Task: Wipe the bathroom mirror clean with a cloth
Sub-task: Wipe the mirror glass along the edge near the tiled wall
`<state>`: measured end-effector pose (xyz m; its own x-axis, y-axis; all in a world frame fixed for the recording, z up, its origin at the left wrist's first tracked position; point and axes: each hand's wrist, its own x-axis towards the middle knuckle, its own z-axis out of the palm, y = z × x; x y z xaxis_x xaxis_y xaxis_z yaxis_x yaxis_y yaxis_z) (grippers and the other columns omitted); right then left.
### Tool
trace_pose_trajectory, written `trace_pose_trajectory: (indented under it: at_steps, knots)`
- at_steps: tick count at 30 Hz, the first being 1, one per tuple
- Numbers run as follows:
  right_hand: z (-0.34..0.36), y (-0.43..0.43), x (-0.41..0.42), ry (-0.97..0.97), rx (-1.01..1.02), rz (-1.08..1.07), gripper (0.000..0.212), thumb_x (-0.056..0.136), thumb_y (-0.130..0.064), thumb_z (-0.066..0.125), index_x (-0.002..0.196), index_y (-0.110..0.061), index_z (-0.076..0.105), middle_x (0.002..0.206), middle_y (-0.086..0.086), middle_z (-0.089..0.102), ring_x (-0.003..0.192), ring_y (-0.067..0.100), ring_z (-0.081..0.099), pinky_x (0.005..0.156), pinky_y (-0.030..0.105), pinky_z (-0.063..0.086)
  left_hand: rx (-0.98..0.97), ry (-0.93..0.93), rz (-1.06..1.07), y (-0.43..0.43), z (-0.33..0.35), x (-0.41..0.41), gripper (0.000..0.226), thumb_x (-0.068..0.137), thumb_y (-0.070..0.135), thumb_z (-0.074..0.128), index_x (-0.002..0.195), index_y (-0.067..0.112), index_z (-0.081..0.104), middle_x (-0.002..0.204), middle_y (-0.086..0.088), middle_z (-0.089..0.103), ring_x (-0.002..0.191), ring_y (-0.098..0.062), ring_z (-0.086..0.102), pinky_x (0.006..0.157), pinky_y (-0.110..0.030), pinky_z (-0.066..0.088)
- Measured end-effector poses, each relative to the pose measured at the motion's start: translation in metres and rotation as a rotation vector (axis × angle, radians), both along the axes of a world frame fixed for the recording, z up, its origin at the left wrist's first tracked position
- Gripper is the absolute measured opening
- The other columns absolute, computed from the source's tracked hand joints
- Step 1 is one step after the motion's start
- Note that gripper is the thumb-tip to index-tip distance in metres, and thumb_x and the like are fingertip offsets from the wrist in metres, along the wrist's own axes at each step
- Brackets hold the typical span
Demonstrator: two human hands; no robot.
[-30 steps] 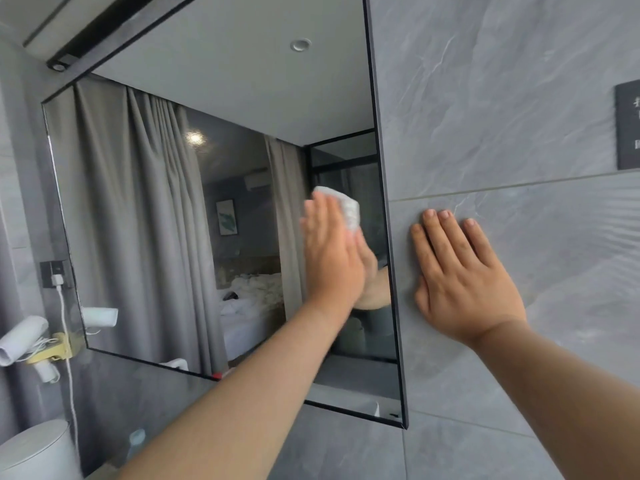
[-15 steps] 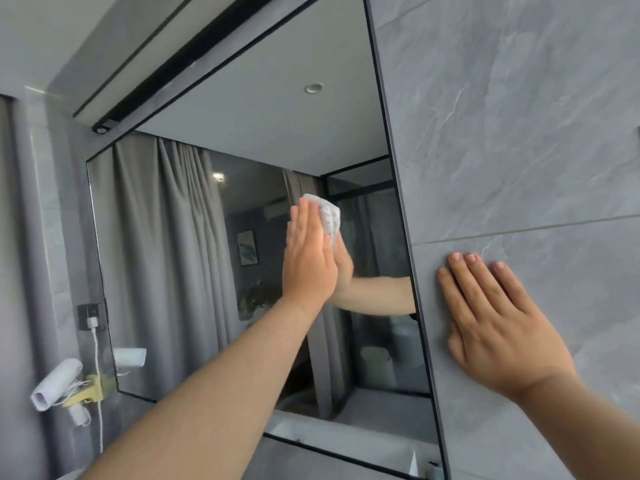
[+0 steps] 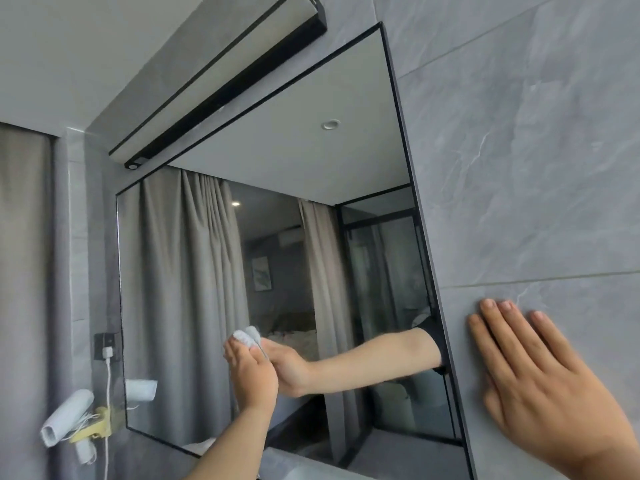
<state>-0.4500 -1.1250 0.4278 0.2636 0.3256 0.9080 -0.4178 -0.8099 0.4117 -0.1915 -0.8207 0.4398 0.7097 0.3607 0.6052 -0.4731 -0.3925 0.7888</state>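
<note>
The black-framed mirror (image 3: 190,289) hangs on the grey tiled wall and reflects curtains and a bedroom. My left hand (image 3: 251,372) presses a small white cloth (image 3: 246,334) flat against the glass in the mirror's lower middle. The cloth pokes out above my fingertips, and the rest of it is hidden under my palm. My right hand (image 3: 540,375) rests flat, fingers spread, on the grey wall tile (image 3: 519,168) just right of the mirror's edge. It holds nothing.
A white hair dryer (image 3: 65,417) sits in a yellow holder on the wall left of the mirror, its cord plugged into a socket (image 3: 107,346). A black light bar (image 3: 225,98) runs above the mirror. A white rim shows at the bottom edge.
My left hand has slid the cloth down and to the left across the glass, away from the right edge. My right hand has stayed flat on the tile.
</note>
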Motion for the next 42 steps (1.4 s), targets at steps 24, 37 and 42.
trace_pose_trajectory:
  at_steps: [24, 37, 42]
  knots:
    - [0.0, 0.001, -0.001, -0.014, 0.004, 0.004, 0.065, 0.086, -0.026, 0.04, 0.143, 0.006, 0.042, 0.154, 0.025, 0.035, 0.143, 0.038, 0.035, 0.112, 0.059, 0.032, 0.781, -0.892, -0.187, -0.138, 0.093, -0.142, 0.061, 0.104, 0.036, 0.003, 0.155, 0.005, 0.017, 0.164, -0.01, 0.01, 0.153, -0.02, 0.0, 0.124, -0.036, 0.001]
    - [0.001, 0.003, -0.002, 0.008, 0.042, -0.015, 0.065, 0.09, -0.028, 0.035, 0.146, 0.005, 0.04, 0.155, 0.026, 0.033, 0.143, 0.04, 0.035, 0.116, 0.057, 0.027, 1.384, -1.236, -0.221, -0.072, -0.069, -0.085, 0.055, 0.101, 0.012, 0.025, 0.155, 0.006, 0.018, 0.163, -0.012, 0.013, 0.15, -0.027, 0.019, 0.12, -0.042, 0.025]
    - [0.0, 0.002, -0.003, 0.017, 0.042, -0.024, 0.066, 0.089, -0.028, 0.036, 0.146, 0.005, 0.039, 0.155, 0.026, 0.032, 0.143, 0.041, 0.035, 0.117, 0.057, 0.027, 1.369, -1.265, -0.22, -0.079, 0.001, -0.091, 0.071, 0.095, 0.002, 0.04, 0.156, 0.007, 0.006, 0.165, -0.01, -0.001, 0.152, -0.026, 0.007, 0.124, -0.041, 0.012]
